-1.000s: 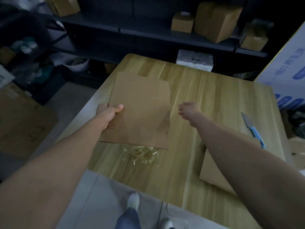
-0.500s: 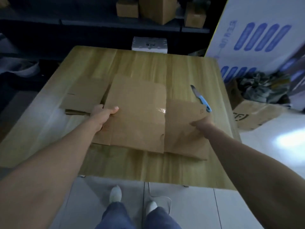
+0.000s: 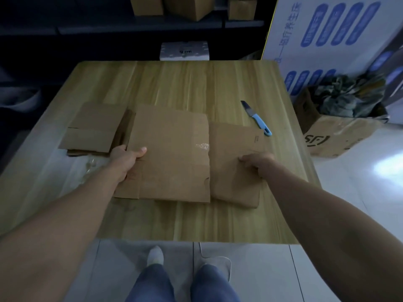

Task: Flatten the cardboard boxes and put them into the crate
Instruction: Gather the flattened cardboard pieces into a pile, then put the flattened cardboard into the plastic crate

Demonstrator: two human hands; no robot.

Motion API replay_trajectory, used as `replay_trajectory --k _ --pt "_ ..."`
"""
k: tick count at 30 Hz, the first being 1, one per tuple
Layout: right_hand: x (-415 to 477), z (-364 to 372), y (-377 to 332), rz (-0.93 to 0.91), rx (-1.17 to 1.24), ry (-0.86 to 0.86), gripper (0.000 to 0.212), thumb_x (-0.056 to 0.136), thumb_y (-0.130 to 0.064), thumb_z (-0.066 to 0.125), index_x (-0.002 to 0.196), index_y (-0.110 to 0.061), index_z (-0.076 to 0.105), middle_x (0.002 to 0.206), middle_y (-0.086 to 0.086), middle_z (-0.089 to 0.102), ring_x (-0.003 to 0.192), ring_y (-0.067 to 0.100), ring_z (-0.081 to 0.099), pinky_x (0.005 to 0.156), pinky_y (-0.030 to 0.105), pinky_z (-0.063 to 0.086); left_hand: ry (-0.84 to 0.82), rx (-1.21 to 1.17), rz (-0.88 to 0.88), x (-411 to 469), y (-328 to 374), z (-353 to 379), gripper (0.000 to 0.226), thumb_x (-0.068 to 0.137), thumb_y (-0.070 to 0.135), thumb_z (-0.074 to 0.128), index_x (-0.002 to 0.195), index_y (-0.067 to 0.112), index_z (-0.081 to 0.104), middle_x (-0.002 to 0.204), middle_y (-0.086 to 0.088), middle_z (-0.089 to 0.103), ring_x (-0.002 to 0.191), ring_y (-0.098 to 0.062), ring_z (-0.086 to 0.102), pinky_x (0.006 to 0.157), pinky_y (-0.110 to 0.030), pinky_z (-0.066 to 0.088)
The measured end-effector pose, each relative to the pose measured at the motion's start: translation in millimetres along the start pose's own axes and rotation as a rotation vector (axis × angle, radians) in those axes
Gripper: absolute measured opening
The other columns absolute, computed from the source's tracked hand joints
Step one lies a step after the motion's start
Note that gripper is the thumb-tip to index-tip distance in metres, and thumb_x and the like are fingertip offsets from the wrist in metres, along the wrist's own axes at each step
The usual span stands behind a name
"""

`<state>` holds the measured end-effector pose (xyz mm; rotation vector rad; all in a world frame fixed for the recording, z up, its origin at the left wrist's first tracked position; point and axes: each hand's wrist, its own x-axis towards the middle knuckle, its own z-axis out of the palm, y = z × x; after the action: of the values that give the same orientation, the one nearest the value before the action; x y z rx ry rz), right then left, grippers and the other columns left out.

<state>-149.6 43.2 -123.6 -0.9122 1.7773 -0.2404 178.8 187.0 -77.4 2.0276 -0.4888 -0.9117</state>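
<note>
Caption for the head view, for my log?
Left hand grips the large flat box, right hand grips the small flat box, on a table near a knife.

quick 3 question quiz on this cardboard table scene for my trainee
1. True or false: the blue-handled knife lies on top of the middle flattened box.
2. Which hand grips the middle flattened box? A) left hand B) right hand C) neither
3. Fill in: the right hand grips the smaller flattened box to the middle one's ____.
Key: 1 false, it lies on the table. 2 A. 3 right.
</note>
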Motion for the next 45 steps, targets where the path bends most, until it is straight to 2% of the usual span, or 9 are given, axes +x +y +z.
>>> replay_trajectory --k 2,6,10,15,19,22,30,38,45 --pt "4.6 -0.2 -1.3 0.023 0.061 -0.057 0.045 0.068 -0.021 0.085 0.103 -0.007 0.061 0.086 0.005 0.064 0.069 0.016 0.055 0.068 0.029 0.042 0.005 0.01 -0.007 2.4 -1.1 0.5 0.048 0.081 0.028 0.073 0.12 0.005 0.058 0.113 -0.01 0.063 0.099 -0.028 0.06 0.086 -0.039 0.051" --pt "-1.2 -3.7 -6.5 0.07 0.161 -0.14 0.051 0.073 -0.018 0.081 0.116 -0.008 0.057 0.112 0.01 0.063 0.094 0.026 0.061 0.065 0.033 0.05 0.0 -0.021 -0.01 2.4 -1.2 0.8 0.049 0.081 0.026 0.073 0.122 0.004 0.056 0.114 -0.008 0.062 0.098 -0.027 0.059 0.085 -0.036 0.05" --pt "-16.0 -8.6 -24.1 -0.067 0.266 -0.151 0.052 0.075 -0.016 0.079 0.121 -0.006 0.058 0.111 0.01 0.067 0.086 0.023 0.067 0.054 0.031 0.054 -0.023 -0.128 -0.046 -4.5 15.6 -4.2 0.04 0.08 0.019 0.074 0.114 0.004 0.061 0.109 -0.01 0.066 0.094 -0.027 0.063 0.079 -0.036 0.052" --pt "-72.9 -21.4 -81.0 -0.358 0.054 0.064 0.044 0.08 -0.023 0.074 0.115 -0.005 0.052 0.106 0.009 0.064 0.096 0.027 0.064 0.087 0.044 0.054 -0.023 -0.165 0.009 -11.6 57.9 -23.3 0.036 0.075 0.02 0.077 0.107 0.007 0.067 0.103 -0.012 0.07 0.091 -0.029 0.066 0.083 -0.043 0.055" --pt "-124.9 -18.3 -135.0 -0.566 0.004 0.178 0.05 0.077 -0.029 0.073 0.119 -0.011 0.051 0.113 0.009 0.063 0.102 0.032 0.062 0.088 0.049 0.053 0.024 -0.252 0.08 -14.2 86.5 -65.1 0.037 0.074 0.02 0.078 0.107 0.009 0.067 0.102 -0.01 0.07 0.092 -0.028 0.067 0.084 -0.043 0.054" --pt "-162.6 3.4 -172.7 -0.678 -0.009 0.213 0.048 0.08 -0.029 0.069 0.121 -0.012 0.051 0.116 0.008 0.062 0.106 0.031 0.06 0.09 0.039 0.05 0.079 -0.328 0.114 -21.9 99.1 -111.1 0.033 0.077 0.025 0.077 0.106 0.015 0.064 0.095 -0.003 0.068 0.085 -0.023 0.065 0.076 -0.034 0.052" --pt "-285.2 142.2 -231.8 -0.902 0.072 0.018 0.041 0.086 -0.029 0.064 0.123 -0.014 0.052 0.116 0.006 0.062 0.105 0.027 0.06 0.093 0.043 0.05 0.336 -0.439 0.189 -59.2 74.3 -297.7 0.013 0.082 0.025 0.072 0.083 0.018 0.061 0.083 0.0 0.064 0.072 -0.017 0.06 0.056 -0.027 0.044" --pt "-412.5 332.4 -241.9 -0.937 0.08 -0.238 0.041 0.086 -0.026 0.065 0.123 -0.013 0.055 0.112 0.005 0.063 0.096 0.025 0.061 0.086 0.04 0.052 0.578 -0.509 0.116 -120.4 -21.4 -508.5 0.032 0.081 0.023 0.073 0.105 0.004 0.064 0.098 -0.012 0.066 0.075 -0.024 0.063 0.064 -0.031 0.049" --pt "-490.5 464.9 -236.5 -0.925 0.099 -0.431 0.041 0.085 -0.026 0.065 0.123 -0.015 0.055 0.109 0.005 0.063 0.095 0.026 0.062 0.088 0.047 0.053 0.803 -0.551 0.047 -164.0 -90.7 -623.8 0.038 0.082 0.026 0.073 0.112 0.006 0.063 0.105 -0.009 0.065 0.083 -0.023 0.061 0.067 -0.03 0.046"
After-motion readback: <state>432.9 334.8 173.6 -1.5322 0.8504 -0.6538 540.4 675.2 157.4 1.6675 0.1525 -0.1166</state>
